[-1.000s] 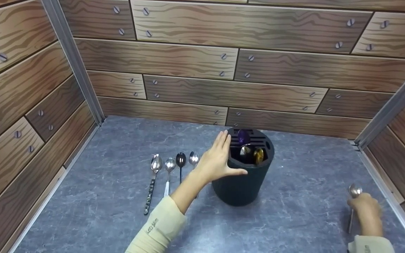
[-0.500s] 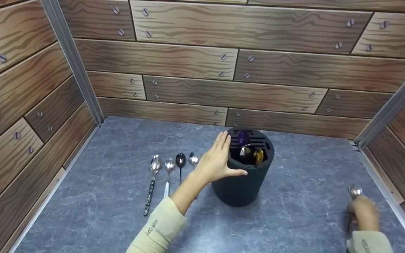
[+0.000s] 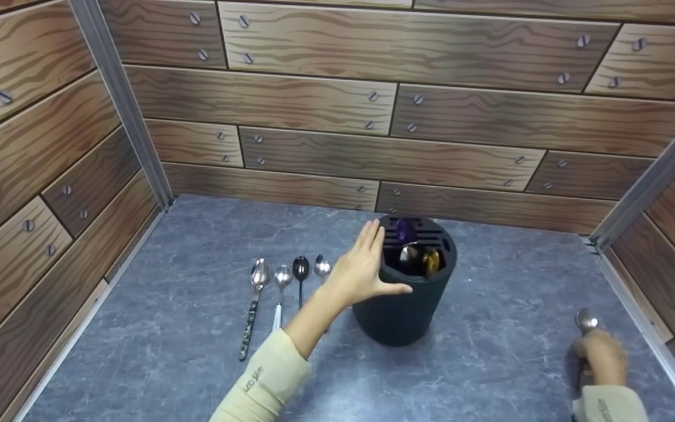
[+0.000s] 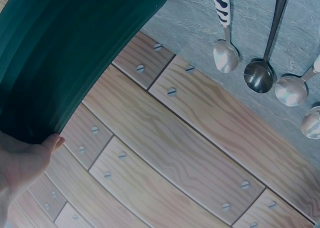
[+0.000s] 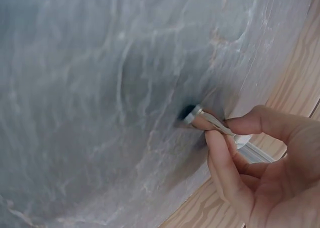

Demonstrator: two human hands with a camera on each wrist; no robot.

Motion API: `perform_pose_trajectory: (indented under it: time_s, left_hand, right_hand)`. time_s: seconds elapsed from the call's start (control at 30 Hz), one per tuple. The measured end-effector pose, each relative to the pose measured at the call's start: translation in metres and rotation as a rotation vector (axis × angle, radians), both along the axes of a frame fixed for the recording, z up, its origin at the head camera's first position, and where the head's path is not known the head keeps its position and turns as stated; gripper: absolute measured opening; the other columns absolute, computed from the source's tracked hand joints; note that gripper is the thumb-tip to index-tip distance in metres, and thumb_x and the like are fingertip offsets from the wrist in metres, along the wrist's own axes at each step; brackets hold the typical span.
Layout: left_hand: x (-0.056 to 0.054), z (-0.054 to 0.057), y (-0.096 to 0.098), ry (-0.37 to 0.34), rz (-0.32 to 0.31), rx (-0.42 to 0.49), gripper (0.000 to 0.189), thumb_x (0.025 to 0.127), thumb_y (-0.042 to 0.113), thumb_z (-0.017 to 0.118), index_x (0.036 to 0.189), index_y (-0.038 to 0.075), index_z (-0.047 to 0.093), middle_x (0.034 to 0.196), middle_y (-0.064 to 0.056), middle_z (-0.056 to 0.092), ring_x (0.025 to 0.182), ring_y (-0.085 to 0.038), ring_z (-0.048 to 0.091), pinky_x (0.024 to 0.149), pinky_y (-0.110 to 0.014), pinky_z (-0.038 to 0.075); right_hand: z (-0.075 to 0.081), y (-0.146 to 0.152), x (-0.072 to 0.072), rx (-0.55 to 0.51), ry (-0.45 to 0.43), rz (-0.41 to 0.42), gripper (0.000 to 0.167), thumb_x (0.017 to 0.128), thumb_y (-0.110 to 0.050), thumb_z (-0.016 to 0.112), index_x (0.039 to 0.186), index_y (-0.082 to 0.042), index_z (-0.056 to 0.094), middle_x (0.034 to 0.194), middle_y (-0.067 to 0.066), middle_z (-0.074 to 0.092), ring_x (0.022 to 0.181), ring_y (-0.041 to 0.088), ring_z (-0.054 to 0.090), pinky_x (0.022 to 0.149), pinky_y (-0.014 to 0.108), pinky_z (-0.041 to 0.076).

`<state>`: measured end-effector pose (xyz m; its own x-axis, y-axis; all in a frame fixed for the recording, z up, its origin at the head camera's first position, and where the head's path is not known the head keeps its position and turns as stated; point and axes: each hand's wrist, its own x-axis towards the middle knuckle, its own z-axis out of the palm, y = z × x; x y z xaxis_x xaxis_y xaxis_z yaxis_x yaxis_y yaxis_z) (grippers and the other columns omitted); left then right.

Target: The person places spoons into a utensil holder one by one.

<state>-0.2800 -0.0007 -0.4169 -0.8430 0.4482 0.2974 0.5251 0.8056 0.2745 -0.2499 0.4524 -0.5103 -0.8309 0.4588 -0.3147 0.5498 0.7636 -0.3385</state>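
My left hand [image 3: 360,271] lies along the left side of a dark green, nearly black cutlery holder [image 3: 399,313], its fingers straight and thumb spread across the front of the rim. Three spoon heads stick up from the holder's top: a purple spoon [image 3: 405,231], a silver spoon [image 3: 408,254] and a gold spoon [image 3: 430,262]. Far to the right, my right hand [image 3: 602,354] pinches a silver spoon [image 3: 587,321] between thumb and fingers, bowl pointing away from me. In the right wrist view its handle [image 5: 212,123] slants from the fingertips, with a dark end.
Left of the holder, several spoons lie in a row on the grey marbled table [image 3: 156,328]: one with a patterned handle [image 3: 249,328], one with a pale handle [image 3: 278,315], a black spoon [image 3: 301,268] and a silver one [image 3: 322,265]. Wood-print walls [image 3: 314,99] enclose the table.
My right hand has moved slightly toward me and to the left, and the spoon in it has shifted a little left with it. The left hand and holder have stayed in place.
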Motion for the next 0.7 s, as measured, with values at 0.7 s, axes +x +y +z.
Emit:
perform_pose_trajectory:
  time_s: [0.7]
  left_hand:
    - [-0.003,0.0,0.0,0.021,0.001,-0.002,0.117,0.067,0.077,0.053,0.144,-0.003,0.018,0.15,-0.017,0.012,0.137,-0.025,0.006,0.098,-0.035,0.036]
  right_hand:
    - [0.01,-0.002,0.008,-0.088,0.047,0.013,0.028,0.076,-0.017,0.061,0.068,0.008,0.051,0.056,0.011,0.052,0.045,0.016,0.054,0.045,0.024,0.048]
